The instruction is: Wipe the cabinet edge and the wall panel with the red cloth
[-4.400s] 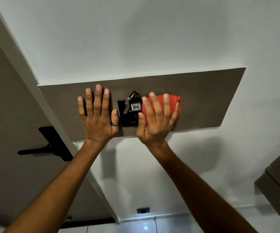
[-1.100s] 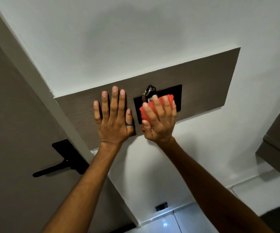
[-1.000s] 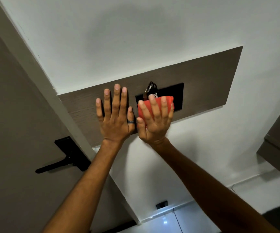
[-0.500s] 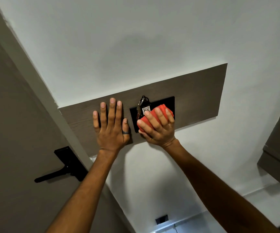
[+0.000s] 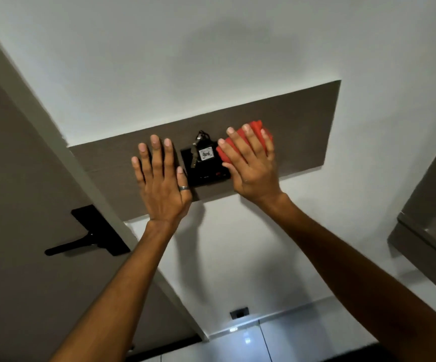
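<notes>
Right hand (image 5: 250, 169), fingers flat, has slid the folded red cloth (image 5: 256, 125) right, off the black switch plate (image 5: 207, 176) onto the brown wooden wall panel (image 5: 303, 126); left hand (image 5: 160, 184) braces open beside it, panel-wiping continuing

Left grip (image 5: 160, 189) and right grip (image 5: 250, 168) both raised, flat, outstretched.

The cloth (image 5: 256, 126) under the fingers (image 5: 240, 150) of the right hand (image 5: 253, 176) was bright red. Beyond the fingertips, the wall panel (image 5: 303, 126) was grey-brown with a fine horizontal grain. Between the two hands' fingers sat a black plate (image 5: 206, 176), a white tag (image 5: 206, 154) with dark marks and silvery keys (image 5: 193, 159). The left hand (image 5: 162, 189) wore a silver ring (image 5: 183, 188). The wall (image 5: 185, 61) was white
</notes>
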The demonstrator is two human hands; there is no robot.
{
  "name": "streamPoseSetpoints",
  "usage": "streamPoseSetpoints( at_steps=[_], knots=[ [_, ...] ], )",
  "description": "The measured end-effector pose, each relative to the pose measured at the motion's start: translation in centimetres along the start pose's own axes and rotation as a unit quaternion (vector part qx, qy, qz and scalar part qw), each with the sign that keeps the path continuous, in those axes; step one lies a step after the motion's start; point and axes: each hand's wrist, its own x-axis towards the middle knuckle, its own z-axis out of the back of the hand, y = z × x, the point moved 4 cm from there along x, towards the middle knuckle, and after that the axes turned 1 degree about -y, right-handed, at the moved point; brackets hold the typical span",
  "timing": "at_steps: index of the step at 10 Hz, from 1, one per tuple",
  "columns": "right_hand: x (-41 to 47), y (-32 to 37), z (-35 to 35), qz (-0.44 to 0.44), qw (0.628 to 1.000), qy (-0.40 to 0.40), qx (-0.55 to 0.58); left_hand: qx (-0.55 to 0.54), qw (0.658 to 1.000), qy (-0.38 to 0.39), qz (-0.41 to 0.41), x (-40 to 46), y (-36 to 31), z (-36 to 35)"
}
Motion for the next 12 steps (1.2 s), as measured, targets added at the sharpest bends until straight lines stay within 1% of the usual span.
streamPoseSetpoints(
  at_steps=[1,2,3,4,5,6,7,8,9,10,11,12],
  knots=[
    [-2.9,-1.3,1.9,-0.01,1.0,0.023,0.006,-0.06,0.998,0.013,0.024,-2.3,-3.2,0.2],
    [-7.3,-4.6,4.6,-0.117,0.984,0.101,0.089,-0.085,0.995,0.041,-0.033,-6.8,-8.7,-0.4],
    [-13.8,-9.2,7.4,-0.449,0.832,0.105,0.307,-0.131,0.977,0.133,-0.103,-10.9,-16.0,-2.5],
    [-20.4,-12.3,9.5,-0.752,0.435,0.022,0.495,-0.168,0.953,0.223,-0.115,-13.0,-22.6,-5.2],
    [-25.7,-16.1,13.5,-0.814,0.254,-0.022,0.523,-0.174,0.921,0.326,-0.12,-14.3,-28.0,-8.1],
    [-28.9,-23.5,18.0,-0.809,0.277,-0.074,0.512,-0.186,0.881,0.413,-0.139,-15.4,-33.8,-11.7],
    [-31.0,-33.4,22.8,-0.81,0.379,-0.055,0.445,-0.208,0.848,0.464,-0.148,-16.5,-39.8,-14.4],
    [-32.9,-42.7,26.7,-0.741,0.605,0.106,0.27,-0.224,0.823,0.498,-0.157,-17.1,-44.2,-15.9],
    [-36.2,-48.0,27.2,-0.511,0.748,0.407,0.115,-0.23,0.801,0.528,-0.163,-17.8,-47.0,-16.9],
    [-42.2,-49.1,26.5,-0.36,0.644,0.675,0.005,-0.206,0.785,0.557,-0.175,-18.7,-48.4,-17.5],
    [-43.7,-49.0,26.8,-0.358,0.625,0.693,-0.006,-0.19,0.785,0.558,-0.192,-18.7,-49.0,-16.9],
    [-42.9,-47.8,26.9,-0.365,0.666,0.648,-0.055,-0.161,0.822,0.508,-0.201,-17.2,-48.5,-15.7]
  ],
)
